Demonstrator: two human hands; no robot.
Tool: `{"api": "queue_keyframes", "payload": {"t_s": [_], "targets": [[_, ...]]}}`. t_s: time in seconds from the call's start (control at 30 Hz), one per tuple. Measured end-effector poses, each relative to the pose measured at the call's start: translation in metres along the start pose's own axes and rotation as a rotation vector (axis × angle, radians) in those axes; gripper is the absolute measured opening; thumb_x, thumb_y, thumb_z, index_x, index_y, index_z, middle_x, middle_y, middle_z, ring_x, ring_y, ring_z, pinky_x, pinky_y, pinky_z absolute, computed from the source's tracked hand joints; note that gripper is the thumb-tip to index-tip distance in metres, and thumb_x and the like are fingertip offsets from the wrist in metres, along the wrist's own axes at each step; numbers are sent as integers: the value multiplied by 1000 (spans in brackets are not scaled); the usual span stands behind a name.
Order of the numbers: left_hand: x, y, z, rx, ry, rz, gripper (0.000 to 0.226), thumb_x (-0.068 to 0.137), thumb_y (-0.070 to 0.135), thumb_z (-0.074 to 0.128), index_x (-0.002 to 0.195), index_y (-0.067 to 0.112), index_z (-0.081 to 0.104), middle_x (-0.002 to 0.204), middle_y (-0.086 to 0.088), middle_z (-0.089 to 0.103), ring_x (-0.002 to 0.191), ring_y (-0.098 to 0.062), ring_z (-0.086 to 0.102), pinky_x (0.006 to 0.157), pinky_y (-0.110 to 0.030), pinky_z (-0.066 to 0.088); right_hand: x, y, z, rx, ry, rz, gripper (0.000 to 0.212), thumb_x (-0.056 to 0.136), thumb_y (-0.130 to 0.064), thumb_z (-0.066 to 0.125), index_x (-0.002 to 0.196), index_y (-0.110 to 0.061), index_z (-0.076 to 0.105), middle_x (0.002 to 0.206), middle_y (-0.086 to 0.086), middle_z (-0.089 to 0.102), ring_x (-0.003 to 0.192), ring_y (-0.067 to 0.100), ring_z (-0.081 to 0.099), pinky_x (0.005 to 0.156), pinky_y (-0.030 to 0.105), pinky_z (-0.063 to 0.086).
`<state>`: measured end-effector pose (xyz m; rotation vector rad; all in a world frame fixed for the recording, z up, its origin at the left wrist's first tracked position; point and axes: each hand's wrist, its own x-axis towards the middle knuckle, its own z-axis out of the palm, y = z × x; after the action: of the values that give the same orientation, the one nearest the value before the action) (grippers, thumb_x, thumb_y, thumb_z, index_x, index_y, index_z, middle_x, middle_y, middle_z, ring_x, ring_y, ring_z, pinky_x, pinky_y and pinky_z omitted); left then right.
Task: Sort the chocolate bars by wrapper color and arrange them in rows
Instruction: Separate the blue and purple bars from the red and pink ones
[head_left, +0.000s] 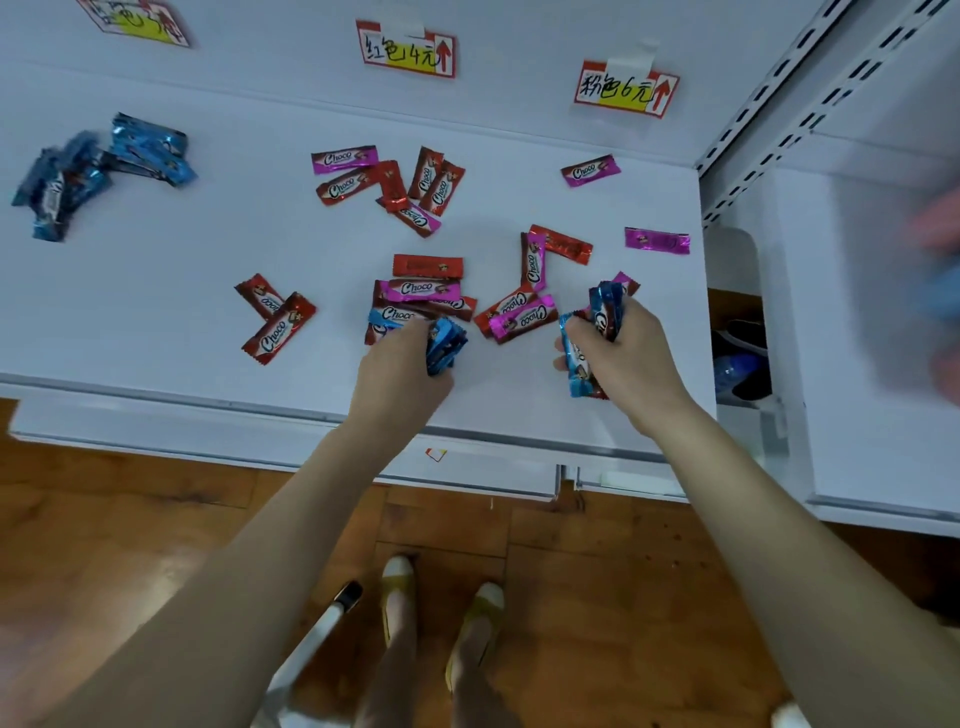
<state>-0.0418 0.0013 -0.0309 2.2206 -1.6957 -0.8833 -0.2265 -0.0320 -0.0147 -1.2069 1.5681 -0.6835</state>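
My left hand (405, 366) is curled round blue bars (445, 347) and my right hand (631, 353) round more blue bars (577, 364), near the front of the white shelf (156, 291), so I fear one might slip (the blue pile (104, 166) sits far left) into the red and pink mix (423, 288).

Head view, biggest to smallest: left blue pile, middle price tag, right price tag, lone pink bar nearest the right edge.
1. The blue pile.
2. The middle price tag and right price tag look alike.
3. The lone pink bar, though the tags sit farther back.
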Motion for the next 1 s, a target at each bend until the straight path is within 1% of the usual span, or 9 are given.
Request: {"api": "queue_keyframes", "payload": {"t_s": [0.1, 0.17, 0.3, 0.4, 0.6, 0.7, 0.8, 0.93, 1.0], "targets": [[-14, -18, -15, -123, 29, -10, 13, 85, 10, 57, 92, 9, 46, 89, -10, 54, 77, -21, 49, 57, -24, 35, 2, -6, 19, -145, -6, -86, 8, 91, -18, 52, 90, -12, 48, 73, 1, 53, 59, 10, 53, 55, 18, 46], [-23, -33, -25, -180, 46, -44, 15, 86, 9, 57, 93, 11, 43, 84, -5, 51, 70, -16, 46, 53, -21, 32, 5, -15, 37, -289, -35, -173, 12, 89, -20, 56, 87, -14, 47, 68, -6, 45, 58, 6, 44, 51, 6, 34], [-34, -61, -43, -232, 92, -94, 16, 88, 10, 55, 91, 12, 40, 70, 3, 43, 58, -11, 40, 47, -16, 28, 14, -33, 81, -531, -186, -278, 16, 87, -24, 62, 86, -13, 52, 73, -7, 51, 65, 10, 47, 49, 10, 31], [-37, -79, -51, -242, 91, -96, 17, 88, 9, 54, 94, 14, 39, 70, 5, 41, 58, -9, 40, 44, -15, 30, 24, -39, 111, -669, -224, -320, 29, 86, -29, 63, 102, -5, 56, 93, 3, 59, 81, 19, 53, 63, 26, 36], [-38, -98, -57, -175, 59, -56, 25, 88, 10, 55, 111, 7, 48, 93, 0, 44, 78, -12, 43, 54, -18, 35, 36, -37, 131, -854, -209, -255, 37, 86, -31, 63, 111, -5, 52, 104, 8, 58, 93, 24, 53, 66, 28, 34], [-36, -100, -58, -135, 57, -19, 26, 88, 11, 55, 112, 5, 50, 94, 1, 42, 79, -12, 40, 55, -19, 35, 36, -34, 132, -821, -210, -255, 22, 88, -30, 59, 91, -9, 54, 82, -1, 52, 75, 19, 47, 58, 28, 29], [-31, -97, -55, -114, 61, 15, 24, 87, 12, 57, 109, 6, 53, 94, 1, 44, 77, -12, 40, 52, -14, 32, 36, -34, 126, -656, -147, -214, 33, 91, -25, 51, 63, -15, 40, 60, -2, 41, 56, 15, 39, 47, 26, 25], [-19, -85, -48, -51, 65, 142, 26, 87, 18, 62, 111, 7, 58, 105, -5, 54, 86, -15, 49, 64, -16, 35, 32, -36, 104, -456, -1, -138, 34, 93, -18, 48, 60, -14, 40, 56, -2, 44, 51, 11, 45, 47, 20, 34], [-9, -76, -42, 48, 30, 272, 31, 88, 17, 62, 117, 9, 57, 121, -5, 55, 102, -19, 51, 78, -22, 40, 31, -32, 92, -290, -2, -72, 22, 93, -15, 48, 75, -4, 52, 66, 3, 56, 58, 10, 59, 59, 31, 49]]}}
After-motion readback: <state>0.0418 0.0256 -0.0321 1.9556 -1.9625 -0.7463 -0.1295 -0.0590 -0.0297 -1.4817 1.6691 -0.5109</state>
